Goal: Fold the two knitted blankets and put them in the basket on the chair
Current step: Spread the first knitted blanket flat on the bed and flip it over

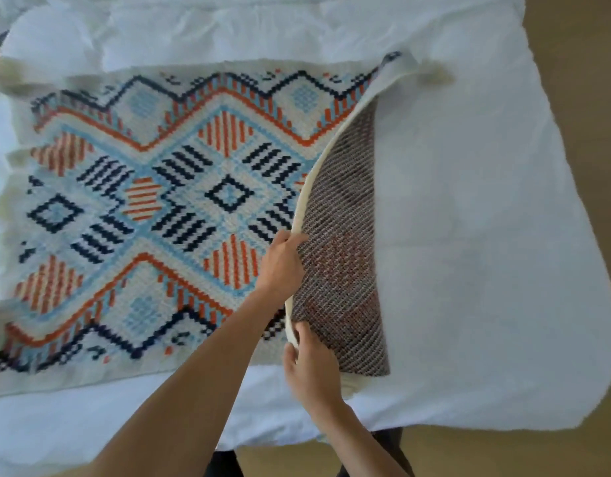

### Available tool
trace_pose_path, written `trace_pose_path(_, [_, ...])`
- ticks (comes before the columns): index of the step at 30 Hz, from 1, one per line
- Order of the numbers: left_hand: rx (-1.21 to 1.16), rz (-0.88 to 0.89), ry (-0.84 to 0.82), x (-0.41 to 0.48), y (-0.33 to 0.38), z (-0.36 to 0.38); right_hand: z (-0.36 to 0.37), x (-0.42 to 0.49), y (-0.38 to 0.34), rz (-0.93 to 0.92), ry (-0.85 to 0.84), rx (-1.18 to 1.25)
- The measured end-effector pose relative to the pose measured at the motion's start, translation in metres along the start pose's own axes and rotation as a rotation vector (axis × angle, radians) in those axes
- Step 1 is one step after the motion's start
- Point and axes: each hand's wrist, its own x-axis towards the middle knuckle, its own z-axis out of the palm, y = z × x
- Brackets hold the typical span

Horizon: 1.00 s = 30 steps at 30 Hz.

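A knitted blanket [159, 201] with a pattern of orange, navy and pale blue diamonds on cream lies spread flat on a bed covered by a white duvet [469, 201]. It reaches from the bed's left side towards the middle, with its near edge running along close to the bed's near edge. The blanket's right edge is lifted and curls over towards the left, so the darker, muted underside [342, 235] faces the camera. The cream border [306, 201] forms a long arc from the far right corner of the blanket down to the hands. The left hand [281, 266] grips that border partway along, fingers curled over it. The right hand [311, 366] pinches the same border lower down — nearer the bed's near edge. A brownish floor [590, 98] shows beyond the bed's right edge.
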Motion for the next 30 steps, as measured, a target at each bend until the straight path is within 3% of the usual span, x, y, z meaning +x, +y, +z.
trace_pose_path(8, [-0.087,-0.097,-0.020,-0.021,-0.147,-0.118,0.110,-0.016,-0.129,0.118,0.053,-0.023])
trace_pose_path(14, [-0.102,-0.168,-0.041,-0.035,-0.216,-0.186,0.172,-0.021,-0.216,0.118,0.047,0.013])
trace_pose_path(30, [-0.063,-0.270,0.024,-0.064,-0.317,-0.247,0.265,-0.023,-0.295,0.042,-0.089,0.022])
